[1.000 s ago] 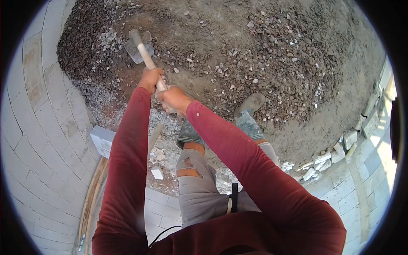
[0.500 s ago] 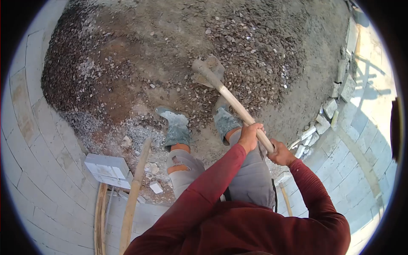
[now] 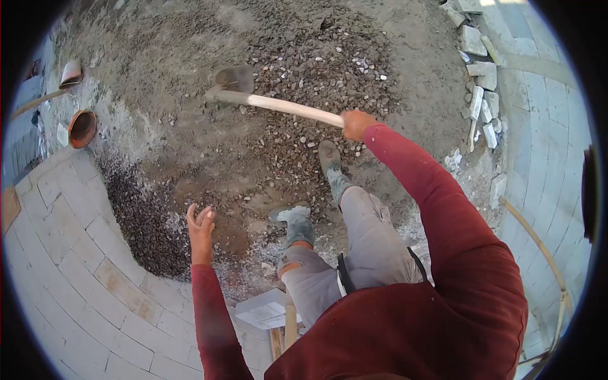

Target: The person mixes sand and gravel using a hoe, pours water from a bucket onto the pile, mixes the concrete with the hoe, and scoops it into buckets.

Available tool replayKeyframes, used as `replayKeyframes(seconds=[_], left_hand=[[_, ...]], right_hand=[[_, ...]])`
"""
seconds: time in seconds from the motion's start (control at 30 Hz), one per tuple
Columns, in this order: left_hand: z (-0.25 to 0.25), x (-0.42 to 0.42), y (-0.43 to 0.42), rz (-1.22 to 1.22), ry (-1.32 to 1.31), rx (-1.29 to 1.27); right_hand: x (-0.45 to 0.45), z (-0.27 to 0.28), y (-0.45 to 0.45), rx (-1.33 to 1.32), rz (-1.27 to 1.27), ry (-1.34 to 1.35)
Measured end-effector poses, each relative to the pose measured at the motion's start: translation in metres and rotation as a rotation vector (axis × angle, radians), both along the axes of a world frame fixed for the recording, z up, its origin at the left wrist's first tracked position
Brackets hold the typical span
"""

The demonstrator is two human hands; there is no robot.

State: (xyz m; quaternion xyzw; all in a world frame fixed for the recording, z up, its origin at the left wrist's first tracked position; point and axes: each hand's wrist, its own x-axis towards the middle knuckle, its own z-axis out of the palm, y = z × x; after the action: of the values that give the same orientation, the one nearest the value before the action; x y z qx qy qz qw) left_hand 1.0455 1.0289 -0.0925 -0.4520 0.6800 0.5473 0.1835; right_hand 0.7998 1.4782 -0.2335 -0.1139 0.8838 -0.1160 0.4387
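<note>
My right hand [image 3: 358, 125] is wrapped around the near end of the wooden handle of a hoe [image 3: 294, 109]. The handle points left across the gravel, and the dusty metal hoe blade [image 3: 235, 79] is over the grey ground at its far end. Off to the left, my left hand [image 3: 201, 231] is free of the handle, with nothing in it and its fingers loosely bent and apart. Under it lies a dark gravel pile [image 3: 142, 221]. More gravel [image 3: 316, 69] spreads beyond my dusty boots [image 3: 297, 227].
A block wall [image 3: 82, 247] curves along the left. Two bucket-like containers, one an orange-brown bucket [image 3: 82, 129], sit at the upper left. Broken blocks [image 3: 484, 76] line the right edge. Near my left leg are a pale block [image 3: 263, 309] and wooden poles [image 3: 291, 323].
My left hand has let go of the hoe and moved far left. My right hand has carried the hoe forward and left, its handle now lying more crosswise. The view has turned left.
</note>
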Motion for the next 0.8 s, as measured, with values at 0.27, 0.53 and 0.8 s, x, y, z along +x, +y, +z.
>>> replayKeyframes(seconds=[0.27,0.53,0.8], left_hand=[[0.138,0.172,0.002,-0.082,-0.424,-0.008],[0.265,0.234,0.124,0.226,-0.451,0.141],[0.207,0.233,0.152,0.283,-0.363,0.228]], right_hand=[[0.103,0.004,0.233,0.416,-0.208,-0.179],[0.029,0.008,0.236,0.320,-0.355,-0.350],[-0.007,0.004,0.103,0.327,-0.153,-0.060]])
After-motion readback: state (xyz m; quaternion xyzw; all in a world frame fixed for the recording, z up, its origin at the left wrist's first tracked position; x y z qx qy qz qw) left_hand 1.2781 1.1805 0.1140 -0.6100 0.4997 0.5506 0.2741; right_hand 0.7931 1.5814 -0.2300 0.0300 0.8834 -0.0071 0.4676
